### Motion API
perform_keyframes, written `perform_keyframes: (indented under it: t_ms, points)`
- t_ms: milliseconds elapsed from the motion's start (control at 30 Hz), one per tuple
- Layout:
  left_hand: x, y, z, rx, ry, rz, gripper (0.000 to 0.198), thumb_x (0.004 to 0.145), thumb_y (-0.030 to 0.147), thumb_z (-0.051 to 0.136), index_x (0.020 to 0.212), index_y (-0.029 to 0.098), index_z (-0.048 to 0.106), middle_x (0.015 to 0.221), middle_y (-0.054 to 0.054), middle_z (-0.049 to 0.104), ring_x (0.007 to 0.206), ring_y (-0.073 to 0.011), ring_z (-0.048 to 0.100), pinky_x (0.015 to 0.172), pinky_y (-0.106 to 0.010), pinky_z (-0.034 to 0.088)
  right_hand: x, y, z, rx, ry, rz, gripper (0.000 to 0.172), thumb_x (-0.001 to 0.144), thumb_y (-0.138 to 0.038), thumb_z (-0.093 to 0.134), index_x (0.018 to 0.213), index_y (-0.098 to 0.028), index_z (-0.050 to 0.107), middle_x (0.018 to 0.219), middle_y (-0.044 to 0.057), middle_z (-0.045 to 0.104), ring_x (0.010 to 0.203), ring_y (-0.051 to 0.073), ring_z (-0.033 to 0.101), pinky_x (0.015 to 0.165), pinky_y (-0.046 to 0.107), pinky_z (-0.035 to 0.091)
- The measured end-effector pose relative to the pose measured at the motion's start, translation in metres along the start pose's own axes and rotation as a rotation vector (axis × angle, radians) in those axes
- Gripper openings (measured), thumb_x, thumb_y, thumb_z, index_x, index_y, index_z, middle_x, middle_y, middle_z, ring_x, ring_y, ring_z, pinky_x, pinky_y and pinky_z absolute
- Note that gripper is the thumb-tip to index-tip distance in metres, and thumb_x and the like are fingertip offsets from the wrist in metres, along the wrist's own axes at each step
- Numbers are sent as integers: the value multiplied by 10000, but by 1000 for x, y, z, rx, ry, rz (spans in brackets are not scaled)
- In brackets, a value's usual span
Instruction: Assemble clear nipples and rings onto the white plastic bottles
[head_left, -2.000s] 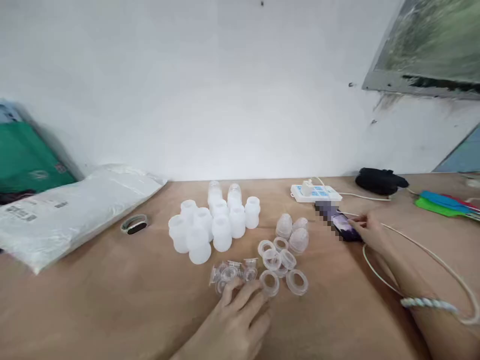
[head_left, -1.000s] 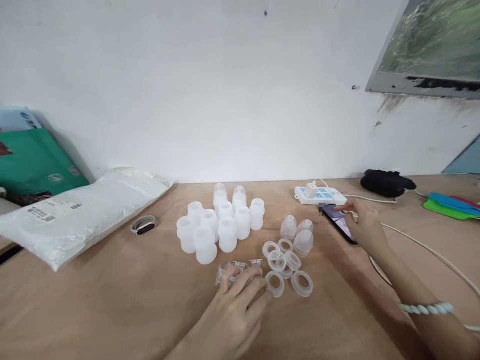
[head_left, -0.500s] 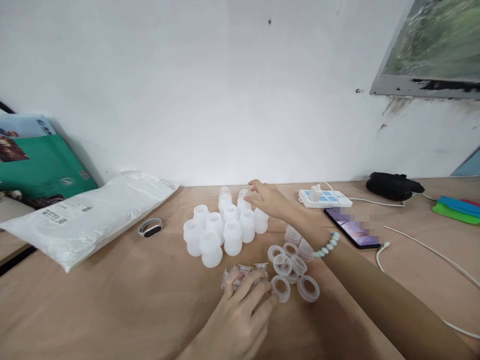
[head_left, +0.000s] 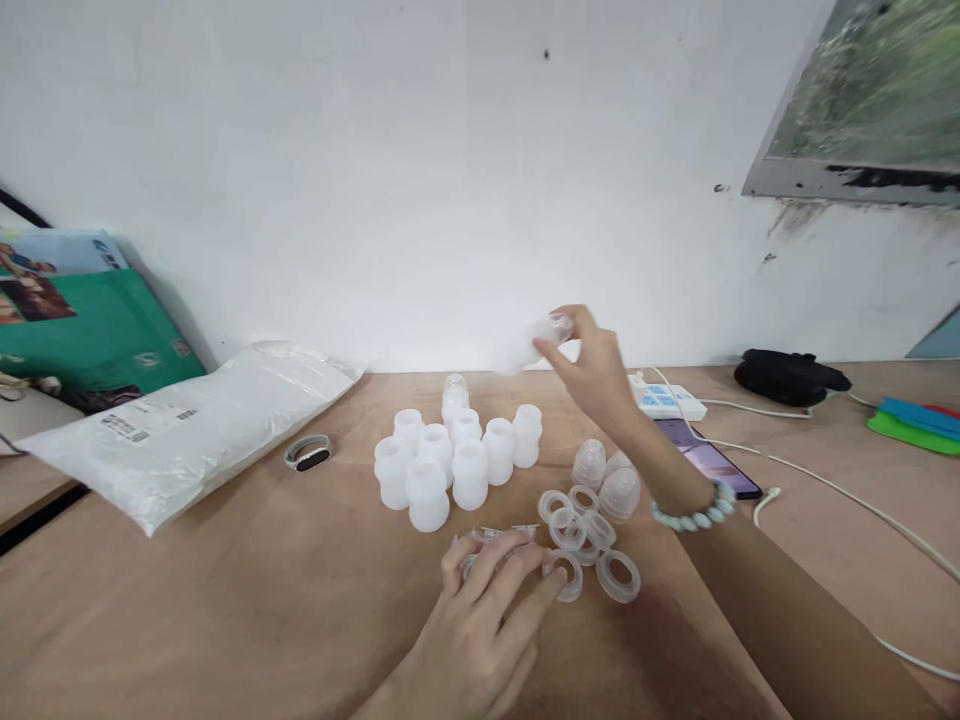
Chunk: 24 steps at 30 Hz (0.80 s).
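The right hand (head_left: 592, 370) grips a small bottle (head_left: 525, 345), lifted at twelve o'clock above the cluster. The left hand (head_left: 487, 600) curls over clear fittings (head_left: 495, 540) on the surface (head_left: 225, 600). Best keep the bottle upright and pinched firmly.

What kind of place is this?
Probably a small hand-assembly workbench: a plain wooden table against a white wall, batches of white bottles and clear rings, and a bagged supply pack.

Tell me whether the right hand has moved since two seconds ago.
Yes. The right hand has left the phone, gone left across the table, and now holds a small bottle in the air above the bottle cluster.
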<state>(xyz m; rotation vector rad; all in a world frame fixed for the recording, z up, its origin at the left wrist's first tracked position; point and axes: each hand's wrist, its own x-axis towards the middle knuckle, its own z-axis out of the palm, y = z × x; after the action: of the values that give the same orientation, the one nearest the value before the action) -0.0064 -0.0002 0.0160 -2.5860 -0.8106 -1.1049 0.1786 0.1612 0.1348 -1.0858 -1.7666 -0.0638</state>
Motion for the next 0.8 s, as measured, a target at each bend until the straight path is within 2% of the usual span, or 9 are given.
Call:
perform_keyframes:
  t_ms: [67,100,167,233,300,433,567,667,800]
  points:
    - [0,2,-2,43,66,-39,379,915,68,474,1268,163,577,1238,-107,654,1238,-261,507,1010,-405,285,-12,-7,-21,158,159,-19,228,907,-351,601,1077,-211,539,929,33,658,865,210,629,807,351,470]
    - [0,3,-3,73,96,-67,392,909,68,500,1286,160,554,1269,-122,625,1262,-265,485,1019,-408,300,-22,-11,-29,201,172,0,213,905,-373,600,1047,-224,545,923,23,645,849,201,618,777,334,471]
    - [1,5,-5,132,182,-115,411,888,71,565,1287,162,522,1292,-137,572,1294,-274,449,1039,-420,327,-49,-19,-40,280,132,45,179,895,-397,600,958,-234,558,861,6,610,775,185,590,712,312,468]
    - [1,5,-7,175,280,-140,431,860,82,625,1265,172,507,1295,-136,536,1317,-288,424,1055,-441,343,-80,-25,-44,316,7,102,143,887,-373,604,894,-235,570,801,1,608,739,183,582,672,302,464]
    - [4,3,-9,203,310,-152,425,855,101,644,1250,172,504,1291,-139,548,1321,-304,424,1059,-460,340,-110,-28,-40,355,-121,146,135,859,-359,629,866,-233,581,751,0,614,678,180,578,606,287,460]
    - [10,-3,-11,134,146,-136,370,900,135,545,1269,134,524,1159,-114,690,1120,-269,600,985,-402,389,-145,-30,-29,486,-245,129,165,819,-374,636,815,-231,553,671,-20,570,567,157,525,512,264,425]
    - [10,-4,-9,-35,15,-175,478,841,126,513,1316,136,465,1086,-108,726,877,-240,687,811,-355,502,-149,-32,-28,469,-276,88,229,820,-429,617,773,-231,513,619,-29,538,524,144,487,481,255,393]
    - [8,0,-9,-326,-96,-328,567,780,139,545,1332,205,433,1103,-85,723,857,-246,695,716,-324,531,-145,-34,-32,449,-331,46,259,851,-471,579,786,-224,537,615,-22,552,509,140,473,474,254,379]
    - [12,1,-16,-910,-312,-630,517,746,257,651,1252,246,546,993,-48,709,793,-225,654,646,-285,498,-144,-35,-38,480,-408,97,331,889,-519,532,753,-218,547,608,-13,560,537,148,491,504,255,388]
